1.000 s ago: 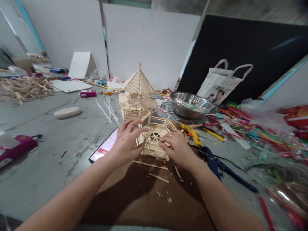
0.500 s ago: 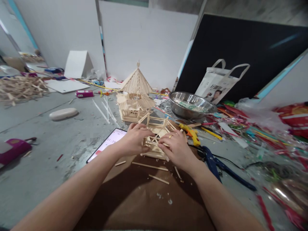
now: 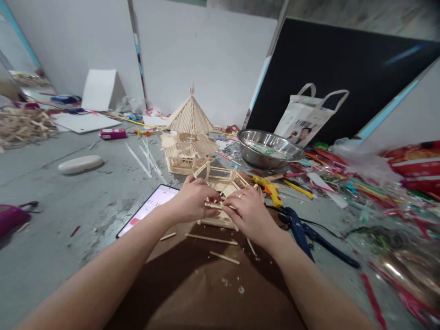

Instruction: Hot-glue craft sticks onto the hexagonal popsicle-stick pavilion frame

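A small open frame of thin wooden sticks [image 3: 218, 223] stands on brown board in front of me. My left hand [image 3: 192, 199] grips its left side, thumb below and fingers curled over a front stick. On the right, my right hand [image 3: 252, 213], with a ring on one finger, pinches the same front part; the fingertips of both hands are close together and hide the exact contact. Just behind stands a taller stick pavilion model [image 3: 190, 119] with a pointed roof. Loose wooden sticks [image 3: 211, 239] lie on the board near my wrists.
A lit phone [image 3: 154, 201] lies beside my left forearm. To the right are a yellow glue gun [image 3: 270, 189], blue-handled pliers [image 3: 299, 231] and a steel bowl [image 3: 271, 158]. A white bag [image 3: 299, 117] leans behind; colourful plastic scraps [image 3: 371, 192] litter the far right.
The view has shifted slightly, so the surroundings sit a little further left. Both hands keep almost the same place on the stick frame, with the fingertips barely moved.
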### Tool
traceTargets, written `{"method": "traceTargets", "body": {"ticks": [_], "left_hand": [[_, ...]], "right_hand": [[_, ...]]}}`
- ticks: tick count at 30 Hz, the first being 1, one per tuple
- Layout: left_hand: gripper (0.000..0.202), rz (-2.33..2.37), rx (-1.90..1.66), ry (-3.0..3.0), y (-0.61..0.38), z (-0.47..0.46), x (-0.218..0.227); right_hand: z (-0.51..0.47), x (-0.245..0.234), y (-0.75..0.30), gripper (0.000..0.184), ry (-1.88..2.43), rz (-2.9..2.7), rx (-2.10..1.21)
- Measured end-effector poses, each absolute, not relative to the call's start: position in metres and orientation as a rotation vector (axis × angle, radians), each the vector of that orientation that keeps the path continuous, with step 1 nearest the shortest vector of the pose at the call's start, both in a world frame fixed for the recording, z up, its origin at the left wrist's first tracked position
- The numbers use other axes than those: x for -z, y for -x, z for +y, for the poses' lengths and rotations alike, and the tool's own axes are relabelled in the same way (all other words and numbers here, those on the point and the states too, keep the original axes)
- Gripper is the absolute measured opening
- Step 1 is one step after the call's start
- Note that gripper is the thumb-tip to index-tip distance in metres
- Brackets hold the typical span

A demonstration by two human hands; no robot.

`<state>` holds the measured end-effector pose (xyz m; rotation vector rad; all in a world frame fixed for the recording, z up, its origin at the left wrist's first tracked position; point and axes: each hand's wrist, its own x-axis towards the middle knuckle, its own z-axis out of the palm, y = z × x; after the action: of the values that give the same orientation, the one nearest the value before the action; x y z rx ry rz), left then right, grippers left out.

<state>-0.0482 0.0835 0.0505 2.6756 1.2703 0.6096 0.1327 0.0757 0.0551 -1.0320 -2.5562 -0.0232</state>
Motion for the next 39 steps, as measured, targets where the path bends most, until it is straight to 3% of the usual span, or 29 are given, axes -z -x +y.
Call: {"method": "traceTargets", "body": {"ticks": [13,18,39], "left_hand": [[0.016,1.227,-0.709,-2.741,0.045,0.083,-0.042],[0.016,1.264,-0.687,-2.742,0.046,0.082,-0.045],[0.021,1.274,-0.719,-2.771,0.049,0.086,-0.041]], "right_hand": [[0.075,-0.058,-0.139,0.016,1.1,-2.562,-0.056],[0.077,-0.068,-0.157,0.027,1.218,-2.655,-0.069],[0.079,-0.065,-0.16,0.013,1.201,-2.646,0.001]]}}
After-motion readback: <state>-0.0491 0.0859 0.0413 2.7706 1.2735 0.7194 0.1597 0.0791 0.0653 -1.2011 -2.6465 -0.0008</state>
